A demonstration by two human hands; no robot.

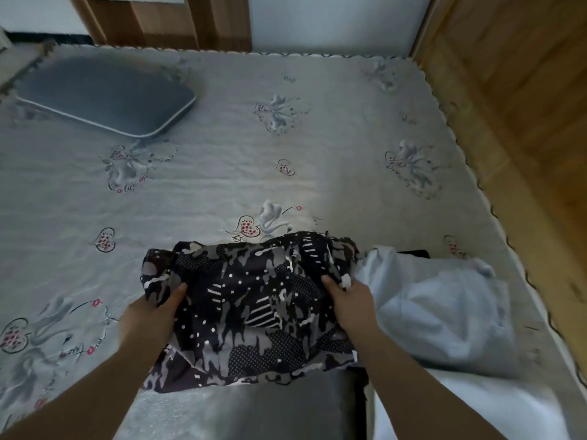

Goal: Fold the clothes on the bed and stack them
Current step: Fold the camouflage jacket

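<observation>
The dark patterned garment (254,309), black with grey blotches, white dots and stripes, is bunched and partly folded at the near edge of the bed (222,173), which is covered with a pale grey sheet printed with flowers and red-dotted hearts. The left hand (149,315) grips the garment's left edge, thumb on top of the cloth and the other fingers hidden beneath it. The right hand (347,300) grips the garment's upper right side, thumb pressed over the fabric with a bit of white-trimmed cloth pinched beside it. Just right of the garment, touching it, lies a crumpled light blue cloth (444,312), and a strip of something black (413,253) shows behind that cloth. Below the garment, nearer the camera, a grey fabric (286,408) lies flat, its upper part overlapped by the garment's hem. Far from the garment, at the bed's upper left, rests a flat dark grey cushion (104,90) with a lighter border. Wooden panelling (514,106) runs along the bed's right side, well apart from the garment
</observation>
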